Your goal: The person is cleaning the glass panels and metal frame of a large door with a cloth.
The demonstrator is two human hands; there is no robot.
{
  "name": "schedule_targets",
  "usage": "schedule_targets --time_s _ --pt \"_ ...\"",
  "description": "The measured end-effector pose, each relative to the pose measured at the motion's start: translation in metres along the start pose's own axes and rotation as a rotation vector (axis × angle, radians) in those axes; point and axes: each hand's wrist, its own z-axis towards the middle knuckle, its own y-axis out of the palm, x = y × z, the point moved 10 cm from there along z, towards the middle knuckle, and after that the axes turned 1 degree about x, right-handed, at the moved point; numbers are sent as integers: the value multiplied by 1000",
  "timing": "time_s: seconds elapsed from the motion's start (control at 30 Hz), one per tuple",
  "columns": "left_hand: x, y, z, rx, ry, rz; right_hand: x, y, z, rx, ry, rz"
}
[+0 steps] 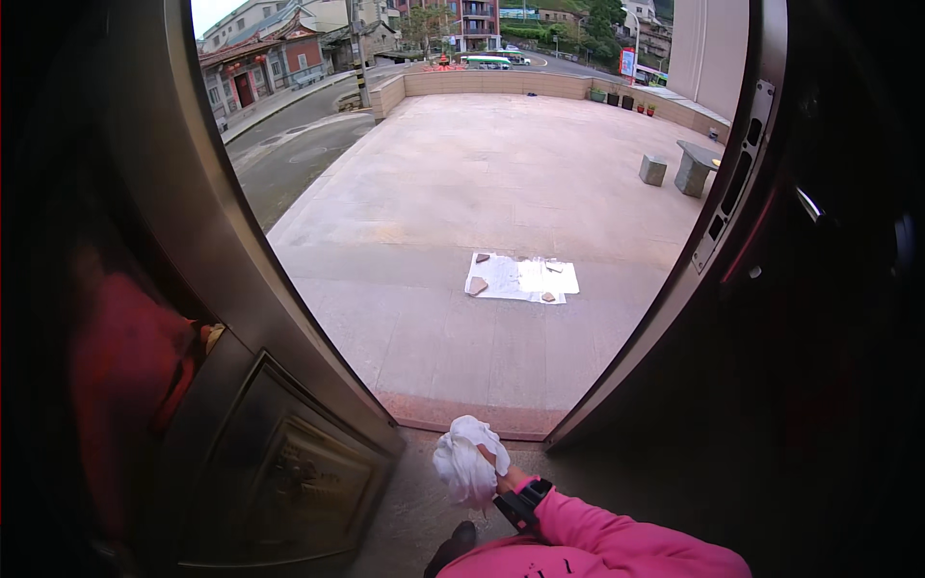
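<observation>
Right hand [502,469] was closed around a bunched white cloth [462,469], cloth bulging out past the fingers. Black wristband [523,505], pink sleeve [621,539] behind it. Left hand: not in view, couldn't tell whether it was free, clenched or holding anything.

Cloth position: low centre, seemingly held up over the grey indoor floor [390,525], just short of the reddish threshold [482,418] in view. No contact with either door visible. One dark shoe [453,547] showed beside it.

Progress, as far as visible: cloth was in the grip, wadded rather than spread or folded. Not yet let go or laid down. Anything done with it couldn't be read off the surfaces. Doorway stood open.

Around it: panelled door [303,482] on the left with a blurry red shape on its upper part, probably a reflection; dark door [780,385] on the right; metal lock plate [737,178] on the right edge.

Outside: white sheet [506,279] flat on the paving [434,193], stone pieces [478,286] on it. Further out, stone stool [652,170] and table [694,175], low wall [501,85], then road [303,169].
</observation>
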Motion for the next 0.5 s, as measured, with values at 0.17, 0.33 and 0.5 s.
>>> schedule_targets --time_s 0.17,0.33,0.5 --pt "15 -83 -33 87 -33 40 -29 -42 -18 -11 66 -39" --pt "34 -162 -65 155 -67 62 -28 -69 -38 -31 157 -63" --pt "35 -228 -85 203 -118 45 -8 -80 -64 -63 242 -76"
